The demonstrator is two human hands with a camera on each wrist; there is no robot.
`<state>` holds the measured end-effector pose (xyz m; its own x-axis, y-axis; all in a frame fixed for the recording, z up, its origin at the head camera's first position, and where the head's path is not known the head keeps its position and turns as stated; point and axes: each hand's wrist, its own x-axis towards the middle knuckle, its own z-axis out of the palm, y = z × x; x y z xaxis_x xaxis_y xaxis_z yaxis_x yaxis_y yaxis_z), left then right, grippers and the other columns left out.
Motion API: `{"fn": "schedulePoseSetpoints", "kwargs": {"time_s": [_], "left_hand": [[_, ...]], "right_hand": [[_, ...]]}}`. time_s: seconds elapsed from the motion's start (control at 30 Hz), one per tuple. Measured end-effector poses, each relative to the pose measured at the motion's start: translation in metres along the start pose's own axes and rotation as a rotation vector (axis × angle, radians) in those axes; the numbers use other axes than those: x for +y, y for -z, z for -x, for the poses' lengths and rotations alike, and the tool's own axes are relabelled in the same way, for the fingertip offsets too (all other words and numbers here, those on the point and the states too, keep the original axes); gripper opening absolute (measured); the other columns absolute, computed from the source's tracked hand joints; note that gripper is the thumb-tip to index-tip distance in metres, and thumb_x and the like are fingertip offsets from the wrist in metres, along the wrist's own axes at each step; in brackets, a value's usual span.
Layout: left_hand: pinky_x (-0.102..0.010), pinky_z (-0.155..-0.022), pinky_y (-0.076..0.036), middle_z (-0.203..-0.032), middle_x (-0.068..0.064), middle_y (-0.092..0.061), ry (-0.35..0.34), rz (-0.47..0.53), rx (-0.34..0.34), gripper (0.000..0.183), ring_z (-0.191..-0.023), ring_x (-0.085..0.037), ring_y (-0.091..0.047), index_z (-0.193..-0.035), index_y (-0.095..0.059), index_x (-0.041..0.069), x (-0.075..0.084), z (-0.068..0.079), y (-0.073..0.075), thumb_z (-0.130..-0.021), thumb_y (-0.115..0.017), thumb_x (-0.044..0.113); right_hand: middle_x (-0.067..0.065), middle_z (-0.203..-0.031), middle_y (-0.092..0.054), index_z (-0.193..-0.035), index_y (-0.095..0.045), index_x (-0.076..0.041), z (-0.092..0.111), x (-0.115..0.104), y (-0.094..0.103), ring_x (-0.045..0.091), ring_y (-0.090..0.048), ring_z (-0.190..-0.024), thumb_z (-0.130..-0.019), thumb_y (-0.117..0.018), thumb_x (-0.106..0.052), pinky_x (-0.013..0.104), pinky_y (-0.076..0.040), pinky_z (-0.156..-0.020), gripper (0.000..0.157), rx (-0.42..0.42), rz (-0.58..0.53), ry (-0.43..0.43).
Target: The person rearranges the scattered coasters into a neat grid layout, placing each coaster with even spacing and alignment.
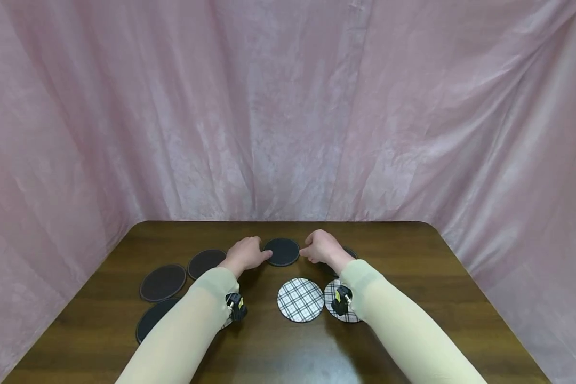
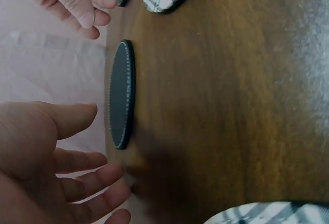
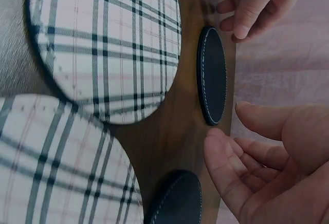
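Observation:
A round black coaster (image 1: 281, 252) with pale edge stitching lies flat near the table's far edge, between both hands. To its left is my left hand (image 1: 246, 253), thumb toward the rim; in the left wrist view the thumb and fingers (image 2: 92, 180) are spread and grip nothing. My right hand (image 1: 322, 248) hovers at the coaster's right side, and in the right wrist view its thumb and index finger (image 3: 218, 144) stand apart close to the rim. Whether either hand touches the coaster, I cannot tell. Another black coaster (image 1: 350, 253) is partly hidden under the right hand.
Two plaid coasters, one whole (image 1: 300, 300) and one partly covered (image 1: 333, 306) by the right wrist, lie nearer me. Black coasters (image 1: 163, 282) sit at the left, with one (image 1: 149, 322) partly behind the left sleeve. A pink curtain (image 1: 288, 117) hangs behind the wooden table (image 1: 413, 320).

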<state>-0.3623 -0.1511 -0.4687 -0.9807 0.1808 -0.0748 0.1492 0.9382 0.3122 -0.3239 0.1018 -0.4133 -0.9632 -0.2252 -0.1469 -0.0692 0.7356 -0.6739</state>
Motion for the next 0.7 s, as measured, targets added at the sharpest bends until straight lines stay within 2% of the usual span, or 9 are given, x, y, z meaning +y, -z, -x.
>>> {"fn": "schedulePoseSetpoints", "kwargs": {"time_s": [0.07,0.1,0.17,0.3,0.33,0.47,0.5,0.57,0.7], "left_hand": [[-0.061,-0.093,-0.058,-0.13,-0.018,-0.073,0.007,0.007,0.0,0.063,-0.122,-0.046,-0.067,-0.141,-0.07,0.0,0.003,0.001,0.003,-0.106,-0.071,0.052],[-0.059,-0.093,-0.058,-0.13,-0.017,-0.074,0.007,0.014,-0.006,0.064,-0.12,-0.044,-0.069,-0.14,-0.071,0.0,-0.002,-0.007,-0.001,-0.105,-0.073,0.054],[-0.057,-0.096,-0.058,-0.131,-0.018,-0.073,0.025,0.026,-0.022,0.058,-0.121,-0.043,-0.069,-0.139,-0.071,-0.001,0.01,0.003,0.009,-0.106,-0.073,0.047],[-0.053,-0.093,-0.059,-0.127,-0.018,-0.074,0.016,0.039,-0.027,0.058,-0.113,-0.038,-0.071,-0.133,-0.073,-0.002,0.013,0.009,0.014,-0.105,-0.075,0.049],[-0.053,-0.093,-0.059,-0.126,-0.019,-0.074,0.02,0.045,-0.03,0.056,-0.112,-0.039,-0.071,-0.131,-0.073,-0.004,0.023,0.022,0.025,-0.105,-0.075,0.046],[-0.05,-0.088,-0.058,-0.113,-0.016,-0.074,0.053,0.058,-0.04,0.044,-0.099,-0.033,-0.071,-0.121,-0.075,-0.003,0.032,0.032,0.032,-0.106,-0.077,0.039],[-0.048,-0.086,-0.057,-0.108,-0.014,-0.073,0.057,0.057,-0.038,0.04,-0.095,-0.032,-0.07,-0.117,-0.075,-0.001,0.033,0.034,0.032,-0.106,-0.077,0.037],[-0.046,-0.082,-0.055,-0.101,-0.011,-0.071,0.069,0.048,-0.04,0.035,-0.089,-0.028,-0.067,-0.111,-0.076,0.002,0.033,0.035,0.032,-0.106,-0.078,0.036],[-0.046,-0.081,-0.056,-0.098,-0.01,-0.071,0.079,0.037,-0.045,0.036,-0.087,-0.028,-0.066,-0.106,-0.077,0.003,0.033,0.036,0.033,-0.104,-0.08,0.038]], "right_hand": [[0.017,-0.103,-0.081,-0.143,-0.065,0.011,-0.002,-0.003,-0.001,0.027,-0.081,-0.091,-0.105,-0.078,-0.014,0.037,-0.064,-0.087,0.047,0.001,-0.01,-0.008],[0.017,-0.105,-0.081,-0.143,-0.065,0.011,-0.003,-0.003,-0.002,0.027,-0.081,-0.092,-0.105,-0.078,-0.013,0.037,-0.064,-0.086,0.047,-0.002,-0.013,-0.014],[0.018,-0.108,-0.081,-0.143,-0.065,0.011,-0.004,-0.004,-0.004,0.027,-0.081,-0.094,-0.105,-0.077,-0.013,0.037,-0.064,-0.088,0.047,-0.017,-0.018,-0.033],[0.013,-0.103,-0.08,-0.141,-0.067,0.01,-0.008,-0.003,-0.009,0.022,-0.08,-0.089,-0.106,-0.077,-0.015,0.039,-0.062,-0.094,0.044,-0.048,0.011,-0.056],[0.011,-0.097,-0.08,-0.136,-0.069,0.01,-0.013,0.001,-0.011,0.02,-0.079,-0.086,-0.105,-0.078,-0.016,0.038,-0.063,-0.092,0.041,-0.052,0.02,-0.042],[0.01,-0.082,-0.077,-0.103,-0.077,0.004,-0.029,0.006,-0.015,0.02,-0.078,-0.079,-0.103,-0.08,-0.018,0.038,-0.062,-0.087,0.022,-0.072,0.068,-0.041],[0.009,-0.078,-0.075,-0.092,-0.076,0.0,-0.029,0.006,-0.015,0.021,-0.077,-0.078,-0.102,-0.081,-0.02,0.038,-0.061,-0.084,0.024,-0.064,0.091,-0.027],[0.008,-0.071,-0.071,-0.074,-0.069,-0.007,-0.046,0.018,-0.022,0.02,-0.075,-0.073,-0.101,-0.082,-0.023,0.036,-0.059,-0.076,0.034,-0.064,0.123,-0.011],[0.007,-0.068,-0.07,-0.065,-0.062,-0.012,-0.071,0.035,-0.034,0.021,-0.074,-0.071,-0.1,-0.084,-0.027,0.037,-0.057,-0.074,0.044,-0.081,0.14,-0.015]]}}
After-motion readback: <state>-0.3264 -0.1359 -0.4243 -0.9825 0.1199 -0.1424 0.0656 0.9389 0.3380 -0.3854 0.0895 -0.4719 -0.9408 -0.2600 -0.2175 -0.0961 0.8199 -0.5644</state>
